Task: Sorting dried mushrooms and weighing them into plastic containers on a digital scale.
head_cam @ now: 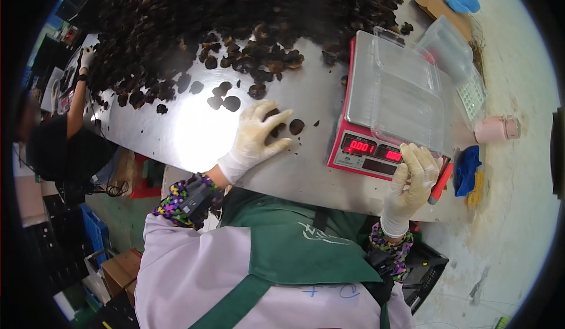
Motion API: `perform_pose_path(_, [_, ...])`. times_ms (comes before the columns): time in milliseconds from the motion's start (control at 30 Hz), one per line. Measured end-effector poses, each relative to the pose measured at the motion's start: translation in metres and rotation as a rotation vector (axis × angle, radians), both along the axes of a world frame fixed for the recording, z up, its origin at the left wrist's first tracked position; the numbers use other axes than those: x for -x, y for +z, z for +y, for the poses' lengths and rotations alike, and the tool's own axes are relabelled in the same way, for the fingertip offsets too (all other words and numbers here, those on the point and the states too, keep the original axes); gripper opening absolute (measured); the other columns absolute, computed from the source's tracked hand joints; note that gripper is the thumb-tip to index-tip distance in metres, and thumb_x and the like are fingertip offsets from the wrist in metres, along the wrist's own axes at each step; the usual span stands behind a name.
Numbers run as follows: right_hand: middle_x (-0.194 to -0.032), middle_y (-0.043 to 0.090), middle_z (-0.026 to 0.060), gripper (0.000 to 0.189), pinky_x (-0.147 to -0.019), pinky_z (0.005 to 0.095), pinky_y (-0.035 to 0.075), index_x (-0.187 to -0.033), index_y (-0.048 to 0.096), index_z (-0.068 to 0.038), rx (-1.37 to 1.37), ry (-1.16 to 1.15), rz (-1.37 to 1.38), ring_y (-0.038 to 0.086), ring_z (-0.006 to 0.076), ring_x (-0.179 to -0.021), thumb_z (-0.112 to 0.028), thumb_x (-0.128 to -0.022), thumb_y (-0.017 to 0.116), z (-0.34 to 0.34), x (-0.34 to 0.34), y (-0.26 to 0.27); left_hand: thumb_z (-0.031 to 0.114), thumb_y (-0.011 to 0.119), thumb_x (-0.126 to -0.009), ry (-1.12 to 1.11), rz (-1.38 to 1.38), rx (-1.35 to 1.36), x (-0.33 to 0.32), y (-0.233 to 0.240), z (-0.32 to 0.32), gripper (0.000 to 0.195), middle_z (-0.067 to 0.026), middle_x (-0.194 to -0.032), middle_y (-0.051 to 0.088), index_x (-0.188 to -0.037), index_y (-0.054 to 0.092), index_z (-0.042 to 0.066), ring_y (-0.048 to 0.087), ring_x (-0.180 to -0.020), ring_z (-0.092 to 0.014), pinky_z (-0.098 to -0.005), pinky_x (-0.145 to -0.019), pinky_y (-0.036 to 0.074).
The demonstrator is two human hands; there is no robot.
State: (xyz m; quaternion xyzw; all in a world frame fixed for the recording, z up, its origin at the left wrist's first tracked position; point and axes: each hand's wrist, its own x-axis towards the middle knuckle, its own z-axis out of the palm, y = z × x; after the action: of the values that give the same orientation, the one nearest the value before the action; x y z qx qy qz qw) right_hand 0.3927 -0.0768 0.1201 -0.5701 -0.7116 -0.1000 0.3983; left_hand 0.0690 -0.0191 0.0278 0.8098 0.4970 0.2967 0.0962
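My left hand (258,141), in a pale glove, is palm down on the steel table (304,187). Its fingers and thumb are spread over dark dried mushroom pieces (276,130), partly hidden beneath it. Just right of its fingers lies a round dark piece (296,127). My gloved right hand (411,185) has bent fingers at the front right corner of a red digital scale (337,146) with lit red digits. Whether those fingertips touch the scale or the container is unclear. A clear plastic clamshell container (406,90) lies open on the weighing plate, with nothing visible inside.
A large heap of dark mushrooms (247,6) covers the table's far side. Clear containers (446,46), a cardboard box (435,6), a pink bottle (496,128), a blue cloth (468,170) and a red-handled tool (441,183) lie at right. Another person (66,148) works at left.
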Motion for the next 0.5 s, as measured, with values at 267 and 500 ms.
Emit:
perform_pose_path(267, [-0.118, 0.069, 0.0069, 0.024, -0.117, 0.0501, 0.029, -0.116, 0.074, -0.011, -0.003, 0.010, -0.039, 0.058, 0.0297, -0.118, -0.012, -0.095, 0.063, 0.000, -0.002, 0.004, 0.026, 0.074, -0.084, 0.041, 0.105, 0.061, -0.008, -0.008, 0.010, 0.029, -0.0067, -0.116, 0.064, -0.112, 0.071, 0.018, 0.059, -0.108, -0.031, -0.0468, -0.092, 0.047])
perform_pose_path(500, [-0.117, 0.067, 0.0007, 0.031, -0.118, 0.0552, 0.027, -0.125, 0.070, -0.018, 0.157, -0.135, -0.244, 0.057, 0.0272, -0.118, -0.017, -0.094, 0.067, 0.018, -0.009, -0.002, 0.017, 0.073, -0.085, 0.331, 0.083, 0.060, 0.038, -0.011, -0.008, 0.020, -0.0102, -0.088, 0.063, -0.105, 0.070, 0.013, 0.066, -0.075, -0.030, -0.0407, -0.067, 0.055])
